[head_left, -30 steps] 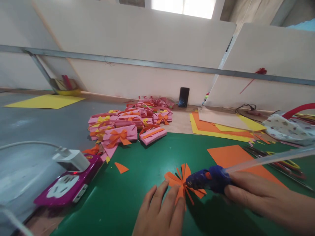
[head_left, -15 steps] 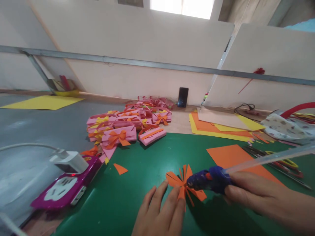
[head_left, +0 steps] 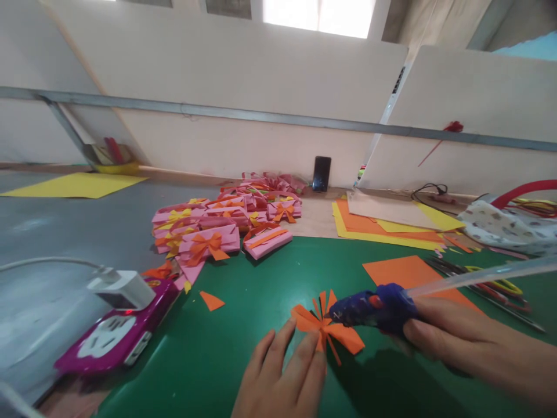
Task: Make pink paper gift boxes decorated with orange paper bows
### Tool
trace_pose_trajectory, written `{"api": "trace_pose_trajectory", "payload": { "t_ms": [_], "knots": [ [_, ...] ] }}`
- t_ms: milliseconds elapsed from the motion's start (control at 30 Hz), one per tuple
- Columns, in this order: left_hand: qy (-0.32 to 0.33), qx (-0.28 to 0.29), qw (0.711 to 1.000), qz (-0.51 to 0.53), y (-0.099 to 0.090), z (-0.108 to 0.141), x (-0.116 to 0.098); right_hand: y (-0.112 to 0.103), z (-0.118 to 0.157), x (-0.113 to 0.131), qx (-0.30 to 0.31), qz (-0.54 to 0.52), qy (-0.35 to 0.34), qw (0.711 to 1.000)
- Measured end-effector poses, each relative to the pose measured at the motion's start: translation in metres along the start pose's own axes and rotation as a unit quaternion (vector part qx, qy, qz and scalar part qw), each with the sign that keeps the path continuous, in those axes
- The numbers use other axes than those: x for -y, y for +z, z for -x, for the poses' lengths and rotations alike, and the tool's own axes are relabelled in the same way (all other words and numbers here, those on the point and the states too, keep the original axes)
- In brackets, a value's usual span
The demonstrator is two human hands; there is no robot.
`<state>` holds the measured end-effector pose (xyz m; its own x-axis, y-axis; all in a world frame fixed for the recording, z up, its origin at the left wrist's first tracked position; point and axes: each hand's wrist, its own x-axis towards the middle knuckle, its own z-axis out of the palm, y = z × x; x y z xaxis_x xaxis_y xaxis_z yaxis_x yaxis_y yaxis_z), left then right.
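Observation:
On the green mat [head_left: 183, 348] lies an orange paper bow [head_left: 343, 335] with cut strips fanning out from its middle. My left hand [head_left: 285, 371] rests flat with its fingers stretched out, the fingertips pressing on the bow's left and lower edge. In my right hand [head_left: 461, 337] is a blue glue gun [head_left: 376, 307], a clear glue stick [head_left: 483, 276] sticking out of its back. The nozzle points left and sits at the centre of the bow; whether it touches the paper I cannot tell.
Pink paper bags [head_left: 213, 241] with bows are piled at the back. A purple power strip [head_left: 117, 331] holds a white charger [head_left: 124, 288] at left. An orange sheet [head_left: 400, 273], scissors [head_left: 496, 284] and stacked paper [head_left: 387, 232] lie right. A phone [head_left: 321, 174] leans against the wall.
The glue gun's nozzle has shifted slightly up and left around the bow's centre, and its body has tilted a little. My left hand stays on the bow.

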<state>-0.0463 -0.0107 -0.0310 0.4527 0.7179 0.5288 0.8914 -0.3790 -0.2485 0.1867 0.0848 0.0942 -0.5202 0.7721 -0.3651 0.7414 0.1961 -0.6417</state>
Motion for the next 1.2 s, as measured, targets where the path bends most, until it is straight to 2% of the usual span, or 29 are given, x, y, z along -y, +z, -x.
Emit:
{"api": "trace_pose_trajectory", "payload": {
  "t_ms": [200,433,567,967,1200],
  "knots": [
    [-0.009,-0.006,1.000,0.022,-0.0017,-0.0008,0.0001,0.0043,0.0000,-0.0004,0.041,0.016,-0.037,0.998],
    [0.009,0.015,1.000,-0.004,-0.0002,0.0024,0.0005,0.0010,0.0060,0.0017,-0.012,0.022,0.006,1.000],
    [0.004,0.009,1.000,0.001,-0.0010,0.0011,0.0007,0.0062,0.0037,-0.0018,0.008,0.019,-0.004,1.000],
    [-0.005,-0.006,1.000,0.020,-0.0024,-0.0031,0.0008,0.0087,-0.0006,-0.0033,-0.017,0.037,-0.039,0.998],
    [0.004,0.008,1.000,-0.001,-0.0022,-0.0001,0.0012,0.0038,0.0051,-0.0054,-0.064,0.036,-0.010,0.997]
  ]
}}
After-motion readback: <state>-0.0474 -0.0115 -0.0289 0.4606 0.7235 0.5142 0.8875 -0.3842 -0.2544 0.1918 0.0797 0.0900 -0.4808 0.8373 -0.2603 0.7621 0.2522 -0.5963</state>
